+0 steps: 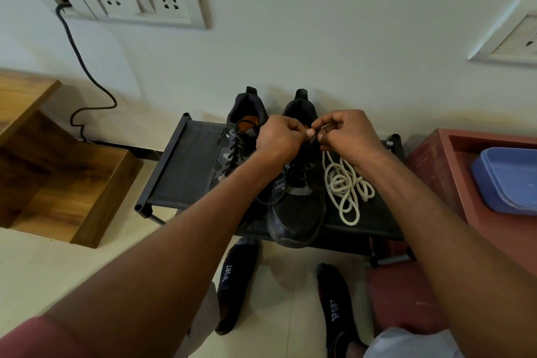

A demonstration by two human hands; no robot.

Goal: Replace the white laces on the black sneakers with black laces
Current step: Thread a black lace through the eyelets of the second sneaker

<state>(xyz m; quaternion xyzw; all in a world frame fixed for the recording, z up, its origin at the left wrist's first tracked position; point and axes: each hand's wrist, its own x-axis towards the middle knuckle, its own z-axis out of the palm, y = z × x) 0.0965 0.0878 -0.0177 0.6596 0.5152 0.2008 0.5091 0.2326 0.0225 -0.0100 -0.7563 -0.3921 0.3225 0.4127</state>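
Two black sneakers stand side by side on a low black fabric rack (180,166), heels toward the wall. The left sneaker (232,142) carries black laces. Over the upper eyelets of the right sneaker (299,206), my left hand (279,140) and my right hand (345,134) meet, both pinching a black lace (276,198) that loops down the shoe's left side. A loose pile of white laces (345,186) lies on the rack just right of that shoe, under my right wrist.
A wooden shelf unit (58,171) stands at the left, a red-brown cabinet (441,171) with a blue plastic lid (505,180) at the right. My socked feet (238,279) rest on the tiled floor below the rack. A black cable (81,67) hangs from the wall sockets.
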